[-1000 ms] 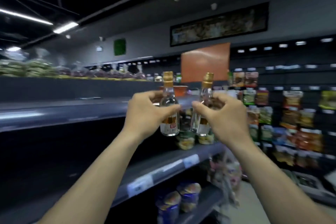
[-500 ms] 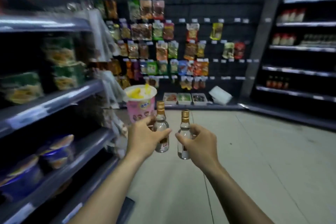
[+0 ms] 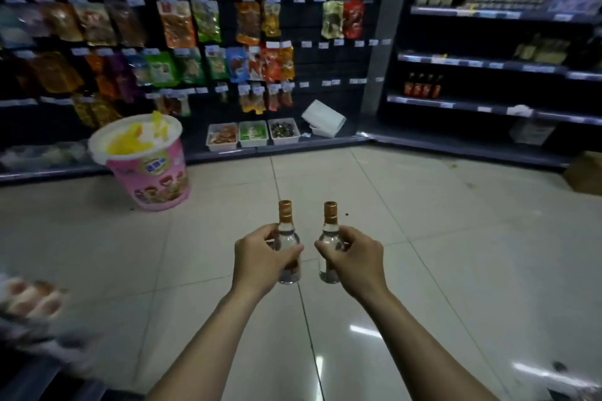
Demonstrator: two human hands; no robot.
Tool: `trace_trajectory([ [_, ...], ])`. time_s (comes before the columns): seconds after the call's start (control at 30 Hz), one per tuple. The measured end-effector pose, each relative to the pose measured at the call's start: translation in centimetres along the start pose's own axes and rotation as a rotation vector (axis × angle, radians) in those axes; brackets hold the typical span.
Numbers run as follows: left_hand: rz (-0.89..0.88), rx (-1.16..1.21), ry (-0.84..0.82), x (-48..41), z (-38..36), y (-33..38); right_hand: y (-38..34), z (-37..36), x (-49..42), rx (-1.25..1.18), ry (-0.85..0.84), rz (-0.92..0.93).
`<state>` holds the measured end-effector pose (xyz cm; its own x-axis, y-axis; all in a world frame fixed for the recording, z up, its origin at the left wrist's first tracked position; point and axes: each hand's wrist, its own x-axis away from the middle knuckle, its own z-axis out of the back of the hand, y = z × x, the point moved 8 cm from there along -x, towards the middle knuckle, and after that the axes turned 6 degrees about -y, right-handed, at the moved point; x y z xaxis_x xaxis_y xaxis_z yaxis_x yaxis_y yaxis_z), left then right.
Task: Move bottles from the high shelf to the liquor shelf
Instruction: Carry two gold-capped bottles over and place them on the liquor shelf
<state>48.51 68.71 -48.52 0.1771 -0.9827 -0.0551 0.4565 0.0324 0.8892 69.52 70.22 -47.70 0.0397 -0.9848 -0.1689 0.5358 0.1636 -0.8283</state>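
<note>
I hold two small clear glass bottles with gold caps upright over the tiled floor. My left hand (image 3: 260,259) is wrapped around the left bottle (image 3: 286,225), whose label is mostly hidden by my fingers. My right hand (image 3: 353,257) grips the right bottle (image 3: 329,228) around its body. The two bottles are side by side, a little apart. At the far right stands a dark shelving unit (image 3: 488,62) with several dark bottles (image 3: 422,86) on one of its lower shelves.
A large pink snack bucket (image 3: 146,169) stands on the floor at the left. Hanging snack packets (image 3: 182,26) cover the back wall, with three white trays (image 3: 252,133) and a tipped white box (image 3: 324,119) at its foot. A cardboard box (image 3: 586,172) sits at the right edge.
The view has swung from the high shelf on the left across to the aisle and the far shelves. Both hands keep their bottles and have come down to waist height.
</note>
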Motion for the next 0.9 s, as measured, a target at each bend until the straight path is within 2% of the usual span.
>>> trace_trajectory([
  [0.2, -0.084, -0.013, -0.088, -13.4, -10.4, 5.6, 7.4, 7.8, -12.3, -0.022, 0.084, -0.096],
  [0.47, -0.174, -0.036, -0.223, -28.6, -30.1, 13.0, 20.8, 20.4, -27.4, -0.034, 0.197, -0.129],
  [0.73, -0.150, -0.003, -0.245, -43.0, -49.2, 22.3, 34.1, 36.4, -43.4, -0.050, 0.203, -0.202],
  [0.9, -0.142, -0.029, -0.303, -51.2, -60.4, 26.7, 41.9, 43.4, -52.0, -0.062, 0.211, -0.249],
])
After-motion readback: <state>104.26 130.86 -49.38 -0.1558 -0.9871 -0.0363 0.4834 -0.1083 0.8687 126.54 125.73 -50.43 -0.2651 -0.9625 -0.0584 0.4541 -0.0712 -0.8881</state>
